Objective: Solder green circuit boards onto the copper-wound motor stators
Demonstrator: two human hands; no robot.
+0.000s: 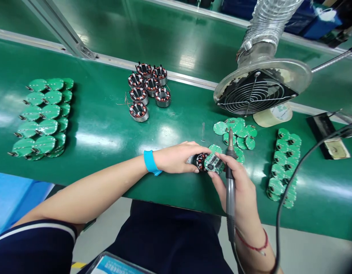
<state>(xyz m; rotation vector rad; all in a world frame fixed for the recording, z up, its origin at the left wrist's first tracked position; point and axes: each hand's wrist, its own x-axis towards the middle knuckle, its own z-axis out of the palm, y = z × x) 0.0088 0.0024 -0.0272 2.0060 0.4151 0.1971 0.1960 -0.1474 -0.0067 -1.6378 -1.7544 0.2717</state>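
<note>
Fingers of the right hand (pixel 242 185) are pinching a green circuit board (pixel 214 163) by its edges, while that hand is also carrying a soldering iron (pixel 230 190), tip pointing to twelve o'clock, twelve being the far side of the bench (pixel 104 110). The left hand (pixel 180 158) is clamping a coil ring (pixel 200 161) between thumb and fingers. The board is sitting at the ring's three o'clock; whether they are touching, I am unable to tell. Loose boards (pixel 242 132) are lying at one o'clock, other coil rings (pixel 151 90) at eleven. In my judgement, good work is depending on bracing the ring firmly, squaring the board without straining wires, and keeping fingertips clear of the iron's tip.
</note>
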